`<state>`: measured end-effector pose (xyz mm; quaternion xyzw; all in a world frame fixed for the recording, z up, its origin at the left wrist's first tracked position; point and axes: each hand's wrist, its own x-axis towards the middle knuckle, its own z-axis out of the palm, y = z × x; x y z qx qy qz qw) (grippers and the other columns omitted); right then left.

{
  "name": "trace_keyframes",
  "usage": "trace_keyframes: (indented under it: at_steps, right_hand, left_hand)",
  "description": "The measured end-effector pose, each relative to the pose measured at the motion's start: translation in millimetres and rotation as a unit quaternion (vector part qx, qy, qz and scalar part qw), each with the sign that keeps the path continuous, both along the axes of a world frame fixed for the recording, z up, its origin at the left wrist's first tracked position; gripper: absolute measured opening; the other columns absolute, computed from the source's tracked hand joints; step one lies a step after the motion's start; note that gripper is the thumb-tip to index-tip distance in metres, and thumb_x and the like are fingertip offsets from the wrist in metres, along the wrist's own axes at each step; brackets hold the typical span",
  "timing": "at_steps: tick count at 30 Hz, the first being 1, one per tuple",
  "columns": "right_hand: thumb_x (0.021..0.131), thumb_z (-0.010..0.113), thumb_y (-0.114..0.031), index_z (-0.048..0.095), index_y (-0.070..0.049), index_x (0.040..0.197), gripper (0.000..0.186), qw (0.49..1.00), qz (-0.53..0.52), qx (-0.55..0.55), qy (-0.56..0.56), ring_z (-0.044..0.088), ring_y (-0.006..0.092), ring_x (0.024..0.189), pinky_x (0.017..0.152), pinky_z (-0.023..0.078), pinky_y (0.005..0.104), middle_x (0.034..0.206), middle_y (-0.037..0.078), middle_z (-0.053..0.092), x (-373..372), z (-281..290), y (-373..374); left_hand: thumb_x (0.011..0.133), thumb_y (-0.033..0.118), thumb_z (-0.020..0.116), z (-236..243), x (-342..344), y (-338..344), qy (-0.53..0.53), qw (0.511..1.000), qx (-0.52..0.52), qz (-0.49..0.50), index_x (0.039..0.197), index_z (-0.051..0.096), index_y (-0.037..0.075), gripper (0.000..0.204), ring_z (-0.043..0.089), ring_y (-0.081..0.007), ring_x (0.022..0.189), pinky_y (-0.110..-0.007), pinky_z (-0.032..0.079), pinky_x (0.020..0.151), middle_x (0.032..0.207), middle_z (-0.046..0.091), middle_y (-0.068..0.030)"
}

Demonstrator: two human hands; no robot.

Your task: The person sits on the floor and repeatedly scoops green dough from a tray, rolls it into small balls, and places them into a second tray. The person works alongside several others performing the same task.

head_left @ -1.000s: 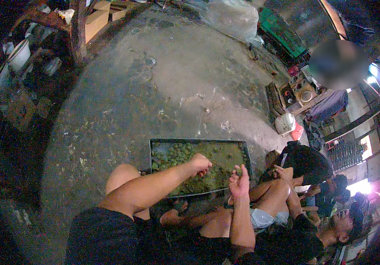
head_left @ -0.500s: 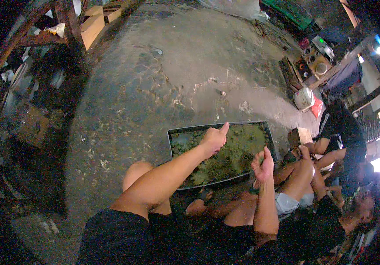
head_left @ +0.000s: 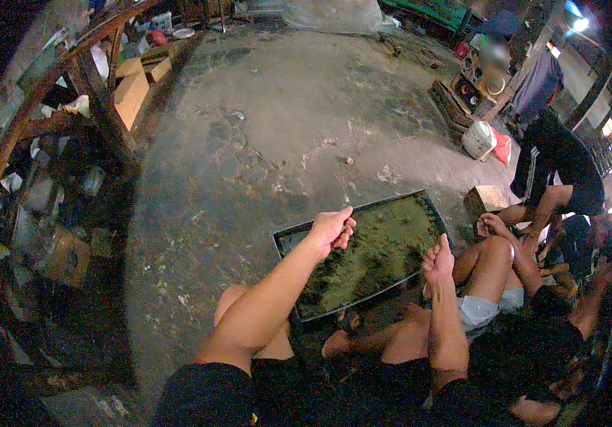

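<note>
A dark, shallow rectangular tray (head_left: 363,304) lies tilted in the view, just beyond my knees. Loose, greenish clumpy matter (head_left: 384,242) covers its bottom; I cannot tell its kind. Over the tray's left half, my left hand (head_left: 330,233) has its fingers curled and its thumb stretched toward the far rim. My right hand (head_left: 438,261) is beside the right rim, fingers folded in and thumb pointing up. Whether either hand holds something small is hidden by the curled fingers.
To my right sits a person in light shorts (head_left: 478,311); farther back another person in dark clothes (head_left: 558,167) bends forward. A white container (head_left: 478,140), a red bag (head_left: 502,148) and a box (head_left: 486,199) stand nearby. Cluttered wooden shelving (head_left: 50,128) lines the left.
My left hand has shifted slightly left, its fingers now showing curled beneath the thumb. My right hand has moved a little right, toward the tray's rim. The whole view has tilted up.
</note>
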<state>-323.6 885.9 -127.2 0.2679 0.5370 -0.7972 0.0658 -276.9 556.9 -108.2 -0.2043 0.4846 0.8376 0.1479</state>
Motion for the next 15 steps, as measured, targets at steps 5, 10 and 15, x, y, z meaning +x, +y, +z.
trace_keyframes:
  at_steps: [5, 10, 15]
  right_hand:
    - [0.092, 0.057, -0.049, 0.032, -0.018, 0.060, 0.052, 1.000, 0.004, 0.007, 0.011, 0.026, 0.0118, 0.040, 0.036, 0.020, 0.0269, 0.051, -0.001, 0.030, 5, -4, -3]
    - [0.094, 0.057, -0.034, 0.056, -0.008, 0.098, 0.026, 0.999, 0.011, 0.003, 0.052, 0.047, 0.0147, 0.054, 0.045, 0.039, 0.0274, 0.076, 0.009, 0.057, -7, -20, 6]
    - [0.093, 0.057, -0.038, 0.057, -0.009, 0.100, 0.030, 0.993, -0.045, -0.103, 0.035, 0.048, 0.0154, 0.057, 0.047, 0.040, 0.0285, 0.080, 0.009, 0.060, -11, -18, 1]
  left_hand:
    - [0.090, 0.060, 0.054, 15, 4, -13, 0.012, 1.000, -0.010, -0.008, 0.061, 0.047, 0.011, 0.058, 0.034, -0.0101, 0.038, -0.026, 0.028, 0.035, 0.052, 0.044, -0.0006]
    - [0.088, 0.065, 0.053, 28, 8, -17, 0.021, 0.996, -0.046, 0.076, 0.053, 0.038, 0.016, 0.062, 0.030, -0.0098, 0.036, -0.026, 0.021, 0.034, 0.048, 0.038, 0.0012]
    - [0.091, 0.057, 0.055, 23, 13, -39, 0.014, 0.997, 0.008, 0.073, 0.070, 0.046, 0.012, 0.050, 0.030, -0.0085, 0.040, -0.025, 0.023, 0.037, 0.054, 0.039, 0.0018]
